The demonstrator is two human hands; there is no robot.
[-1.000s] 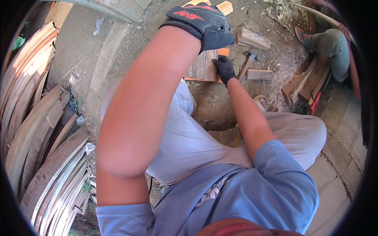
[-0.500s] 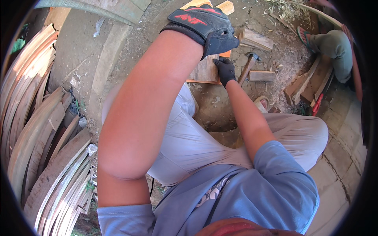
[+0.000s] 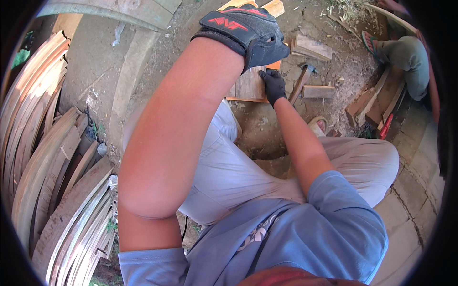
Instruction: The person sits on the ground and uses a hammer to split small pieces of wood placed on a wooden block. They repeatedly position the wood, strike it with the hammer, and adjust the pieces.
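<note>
My left hand (image 3: 253, 35), in a black and grey glove with red marks, is raised above the work and looks curled into a fist. Its back faces me, so most of the fingers and anything inside them are hidden. Beneath it lies a flat wooden board (image 3: 249, 87) with orange edges, partly covered by my left forearm. At the board's right edge, my right hand (image 3: 274, 87), in a dark glove, grips it with the thumb on top. A hammer (image 3: 300, 82) with a wooden handle rests on the ground just right of that hand.
Short wood blocks (image 3: 312, 47) and a single block (image 3: 318, 92) lie near the hammer. Curved planks (image 3: 36, 157) are stacked at the left. Another person's bent leg (image 3: 408, 62) is at the right, beside thick timber pieces (image 3: 374, 107) and a red-handled tool (image 3: 386, 126).
</note>
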